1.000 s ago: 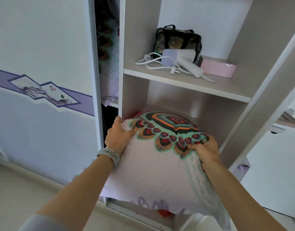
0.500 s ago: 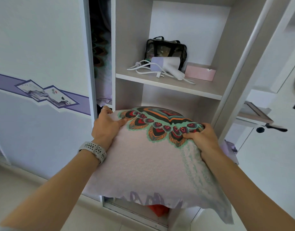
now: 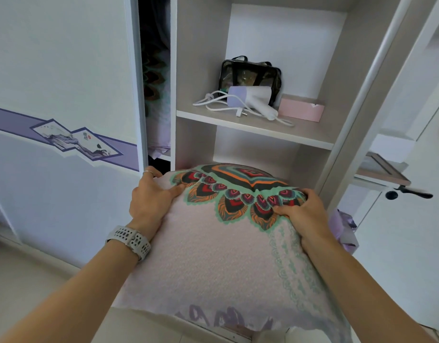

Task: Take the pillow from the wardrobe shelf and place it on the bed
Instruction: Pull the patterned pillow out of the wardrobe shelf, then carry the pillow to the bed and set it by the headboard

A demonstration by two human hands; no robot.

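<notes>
Pillow (image 3: 220, 258) held in both hands in front of open wardrobe, pale knobbly cover with a bright peacock-feather medallion at its far end. Left hand (image 3: 149, 201) clamps the left edge, thumb on top, fingers curled round the side; ring and grey watch strap (image 3: 129, 240) visible. Right hand (image 3: 305, 214) grips the far right corner, fingers bunching the printed fabric. Far end of pillow sits at the mouth of the lower shelf (image 3: 238, 158); whether it touches the board, cannot tell. Most of it hangs out toward the person.

Upper shelf (image 3: 253, 126) holds a hair dryer (image 3: 250, 97), clear black-trimmed bag (image 3: 249, 71), pink box (image 3: 301, 108).

Step in hand, by my reading: withdrawal from the shelf, nearly done. Bed not in view. Next move calls for clearing the wardrobe upright (image 3: 347, 134) on the right, then turning to find the bed, both grips kept.
</notes>
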